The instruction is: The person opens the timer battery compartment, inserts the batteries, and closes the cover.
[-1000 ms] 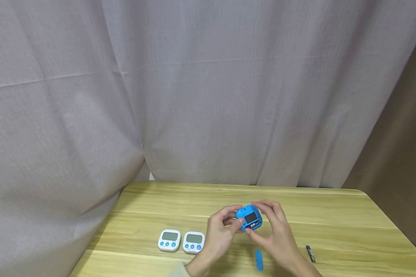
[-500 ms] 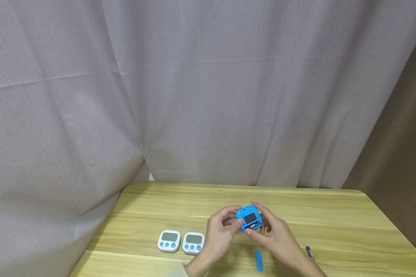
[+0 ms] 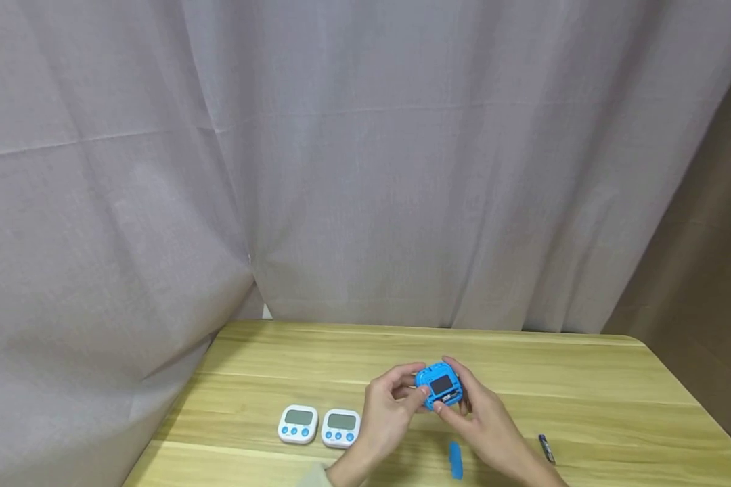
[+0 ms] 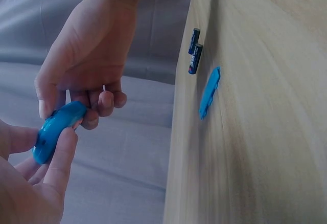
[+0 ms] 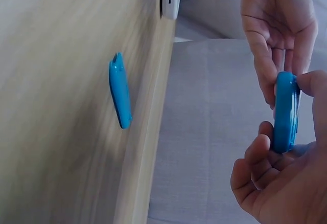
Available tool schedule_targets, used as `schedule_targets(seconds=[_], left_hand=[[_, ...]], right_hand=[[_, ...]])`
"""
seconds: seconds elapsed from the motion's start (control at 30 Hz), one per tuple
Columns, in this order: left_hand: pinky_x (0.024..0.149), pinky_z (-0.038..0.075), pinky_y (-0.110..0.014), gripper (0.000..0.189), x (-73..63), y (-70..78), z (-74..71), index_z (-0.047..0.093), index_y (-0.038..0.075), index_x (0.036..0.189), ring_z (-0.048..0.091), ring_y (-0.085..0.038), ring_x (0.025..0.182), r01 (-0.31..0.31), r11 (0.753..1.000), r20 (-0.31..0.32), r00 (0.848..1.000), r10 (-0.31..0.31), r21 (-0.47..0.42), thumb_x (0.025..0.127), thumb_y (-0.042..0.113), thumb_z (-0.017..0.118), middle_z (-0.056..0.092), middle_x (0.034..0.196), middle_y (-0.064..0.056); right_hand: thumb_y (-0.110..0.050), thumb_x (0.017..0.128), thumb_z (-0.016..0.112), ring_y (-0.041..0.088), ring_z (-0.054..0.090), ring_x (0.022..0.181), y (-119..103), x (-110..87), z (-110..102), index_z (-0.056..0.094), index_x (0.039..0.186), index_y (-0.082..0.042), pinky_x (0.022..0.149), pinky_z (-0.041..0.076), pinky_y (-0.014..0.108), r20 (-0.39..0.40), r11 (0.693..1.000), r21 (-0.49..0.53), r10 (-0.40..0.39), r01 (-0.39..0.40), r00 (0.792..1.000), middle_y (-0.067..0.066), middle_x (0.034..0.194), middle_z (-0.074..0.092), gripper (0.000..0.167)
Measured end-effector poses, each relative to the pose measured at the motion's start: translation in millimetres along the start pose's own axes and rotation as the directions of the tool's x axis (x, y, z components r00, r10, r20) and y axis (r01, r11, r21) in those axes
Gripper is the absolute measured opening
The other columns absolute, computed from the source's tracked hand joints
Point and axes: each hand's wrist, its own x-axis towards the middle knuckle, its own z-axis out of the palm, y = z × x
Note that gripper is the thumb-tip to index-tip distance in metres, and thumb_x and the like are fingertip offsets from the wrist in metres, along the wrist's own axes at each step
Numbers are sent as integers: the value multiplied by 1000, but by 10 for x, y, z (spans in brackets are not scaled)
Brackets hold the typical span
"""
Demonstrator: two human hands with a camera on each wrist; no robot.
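Observation:
A digital timer is held above the table with its blue back facing up; its battery bay lies uncovered and a battery shows in it. My left hand grips the timer's left side, thumb across the back. On the other side my right hand holds the timer between its thumb at the near edge and fingers at the far right edge. Seen from the right wrist, the timer stands edge-on between both hands. A blue battery cover lies on the table below them.
Two white timers with blue buttons lie side by side left of my hands. Right of my right arm is a loose battery; the left wrist view shows a pair of batteries. Grey curtain hangs behind the wooden table.
My right fingers have come down from a raised spread and now bend closer round the timer's right side. The timer stays at about the same place in both hands.

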Motion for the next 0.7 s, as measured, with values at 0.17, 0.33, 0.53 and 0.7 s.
schedule_targets(seconds=[0.17, 0.33, 0.53, 0.7], left_hand=[[76, 68, -32, 37, 4, -4, 2, 67, -4, 133, 75, -12, 88, -2, 1000, -1, 1000, 2, 1, 96, -1, 71, 76, 108, -14], [76, 68, -30, 36, -12, 1, 10, 69, -2, 132, 76, -13, 88, 1, 1000, -14, 1000, -1, -7, 96, -1, 71, 75, 109, -18], [78, 68, -30, 37, -16, 17, 16, 69, 0, 132, 76, -15, 90, 15, 1000, -30, 999, -15, -11, 95, -2, 70, 76, 110, -17], [77, 68, -30, 37, -32, 49, 34, 69, -1, 132, 76, -15, 88, 31, 999, -44, 999, -31, -7, 94, -3, 70, 76, 108, -16]], right_hand=[[-28, 101, 74, 3, 54, 77, -10, -10, 18, 37, 162, -15, 59, 51, 19, 29, 998, 56, 4, -5, 1000, 10, 119, 64, 72], [-25, 105, 68, 4, 59, 81, -19, -22, 36, 31, 164, -15, 67, 56, 21, 63, 995, 104, -9, 3, 998, 12, 117, 65, 70], [-23, 107, 64, 8, 63, 88, -36, -14, 34, 27, 164, -20, 75, 59, 22, 104, 982, 186, 4, -24, 995, 14, 119, 64, 68], [-17, 107, 63, 10, 66, 104, -29, -19, 46, 27, 163, -21, 89, 60, 22, 105, 964, 264, -14, -14, 994, 21, 132, 61, 66]])
